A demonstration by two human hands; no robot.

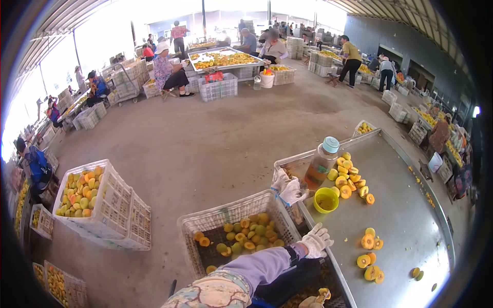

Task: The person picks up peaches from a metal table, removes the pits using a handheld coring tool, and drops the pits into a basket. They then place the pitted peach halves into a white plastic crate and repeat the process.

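Note:
My left hand [316,240], in a white knit glove, rests at the rim of the metal table [405,205] with its fingers stretched out and nothing in them. At the bottom edge, my right hand [314,299] shows only in part, in a stained glove with a yellow-orange patch at its fingers; I cannot tell whether it holds anything. Halved peaches [352,177] lie heaped on the table, with a smaller group [371,256] nearer. A yellow-green cup [326,200] and a bottle of brown liquid [319,167] stand by white gloves [290,189] at the table's corner.
A plastic crate [185,226] holding peaches stands left of the table. Stacked crates [118,205] with more peaches [82,192] are farther left. Across the concrete floor [205,138], people sit around another fruit-covered table [246,62]. Crates and people line the right side.

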